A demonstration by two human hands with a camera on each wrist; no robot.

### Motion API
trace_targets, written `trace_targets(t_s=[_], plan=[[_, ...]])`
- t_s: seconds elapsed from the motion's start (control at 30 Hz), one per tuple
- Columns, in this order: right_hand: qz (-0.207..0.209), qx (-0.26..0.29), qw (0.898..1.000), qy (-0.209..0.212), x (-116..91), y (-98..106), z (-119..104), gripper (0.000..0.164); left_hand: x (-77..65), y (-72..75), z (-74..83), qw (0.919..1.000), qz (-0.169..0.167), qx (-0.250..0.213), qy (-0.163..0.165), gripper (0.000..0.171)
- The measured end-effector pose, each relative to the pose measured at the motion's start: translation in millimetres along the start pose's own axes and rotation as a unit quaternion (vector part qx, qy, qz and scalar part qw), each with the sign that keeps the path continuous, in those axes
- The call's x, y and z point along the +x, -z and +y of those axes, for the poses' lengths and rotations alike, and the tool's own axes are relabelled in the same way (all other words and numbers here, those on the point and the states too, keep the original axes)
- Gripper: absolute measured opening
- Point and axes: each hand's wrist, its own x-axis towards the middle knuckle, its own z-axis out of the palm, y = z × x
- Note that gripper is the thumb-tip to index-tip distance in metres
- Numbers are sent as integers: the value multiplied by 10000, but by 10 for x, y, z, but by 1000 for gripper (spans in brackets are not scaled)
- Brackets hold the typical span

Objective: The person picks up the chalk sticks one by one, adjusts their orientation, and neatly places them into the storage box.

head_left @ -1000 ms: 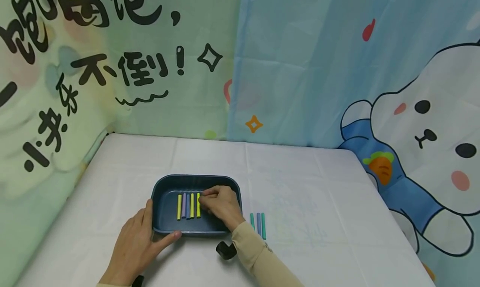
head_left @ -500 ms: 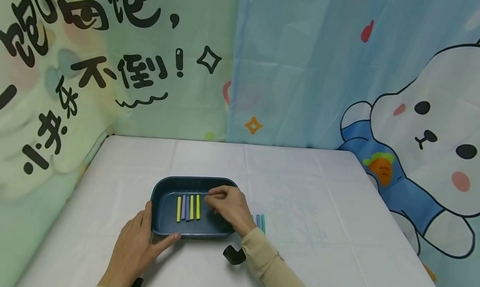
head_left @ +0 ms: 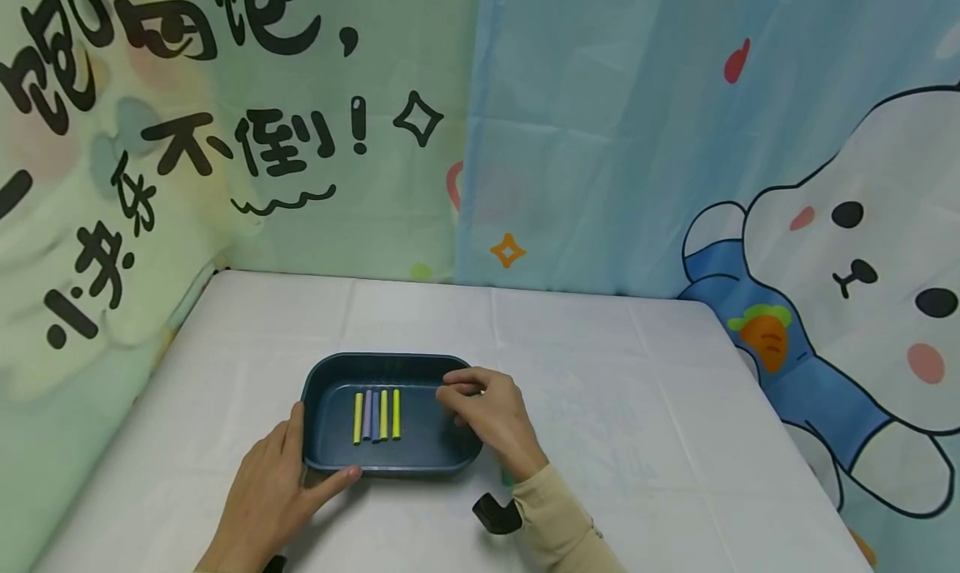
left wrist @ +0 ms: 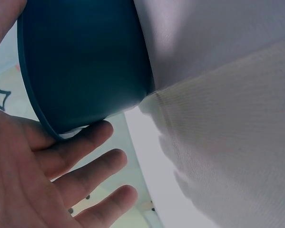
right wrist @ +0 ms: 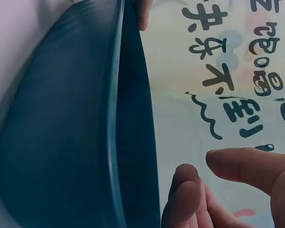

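Observation:
A dark blue tray [head_left: 442, 448] stands on the white-covered table. In it several thin yellow, purple and blue sticks, looking like chalk [head_left: 384, 415], lie side by side. My left hand [head_left: 266, 481] steadies the tray's near left corner, its fingers along the left side and thumb at the front rim. In the left wrist view these fingers [left wrist: 92, 175] are fairly straight. Over the tray's right rim is my right hand [head_left: 491, 411]; the right wrist view shows thumb [right wrist: 242, 164] and fingers apart, with nothing between them. A green stick [head_left: 507, 478] shows partly beneath the right wrist.
White cloth [head_left: 645, 440] covers the table. Behind it hang a green curtain with black lettering [head_left: 281, 140] and a blue one with a white cartoon animal [head_left: 885, 306]. A black wrist mount [head_left: 497, 515] hangs below the right sleeve [head_left: 562, 515].
My right hand has moved right, away from the rightmost yellow stick to the tray's right rim. Its wrist now hides most of the sticks on the table. My left hand stays put.

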Motion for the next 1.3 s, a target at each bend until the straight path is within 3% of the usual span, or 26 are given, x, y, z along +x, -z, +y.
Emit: trace_targets(t_s=[0.37,0.7,1.3], plan=[[408,125,9986,-326,-65,233,57,28,-10,-15,13,9999,-57,51,111,120],[889,-62,9941,-619,-134,447,183,30,-14,-14,4,10000,29,23,-7,118],[1085,-523,9847,-1261,-248,710,533,35,-3,-17,5,10000,47,65,-11,119]])
